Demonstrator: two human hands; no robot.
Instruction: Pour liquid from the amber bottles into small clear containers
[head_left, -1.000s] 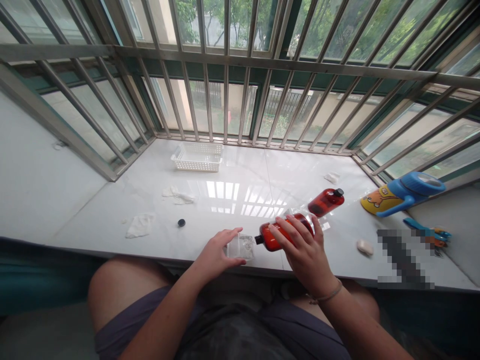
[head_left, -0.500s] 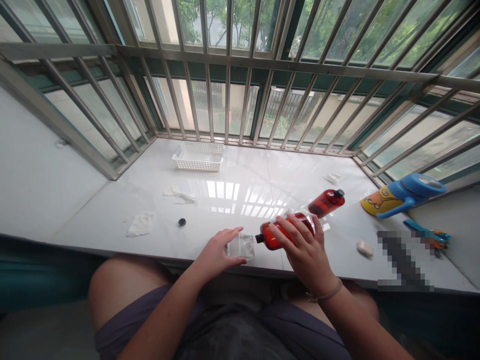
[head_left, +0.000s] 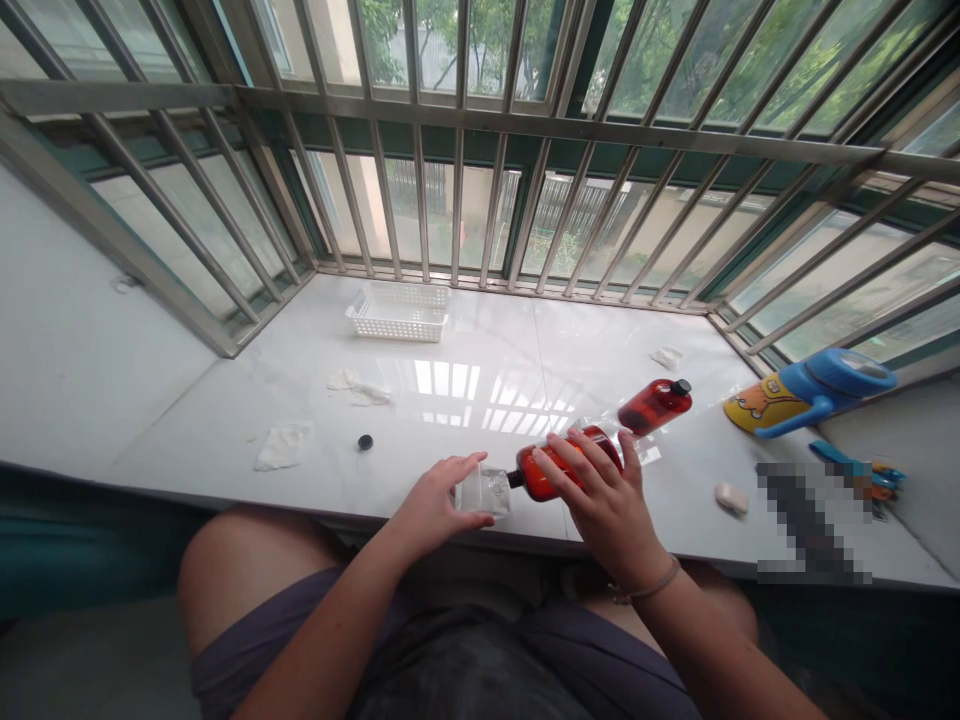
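Note:
My left hand (head_left: pixel 442 500) is closed around a small clear container (head_left: pixel 491 490) near the front edge of the white ledge. My right hand (head_left: pixel 611 500) grips a red-amber bottle (head_left: pixel 541 474) from above. That bottle is tipped on its side with its black neck pointing left, at the container's right rim. Whether liquid is flowing from it I cannot tell. A second red-amber bottle (head_left: pixel 651 407) with a black top lies just beyond my right hand. A loose black cap (head_left: pixel 365 442) rests on the ledge to the left of my left hand.
On the ledge (head_left: pixel 480 350) stands a white perforated basket (head_left: pixel 401 315) at the back. Crumpled clear wrappers (head_left: pixel 283 447) lie at the left. To the right are a blue and yellow flask (head_left: pixel 806 392), a pale lump (head_left: pixel 731 498) and blue-orange tools (head_left: pixel 862 470). Metal bars line the windows.
The bottle in my right hand has shifted slightly left, bringing its neck to the container's rim. My left hand and the container have stayed nearly still.

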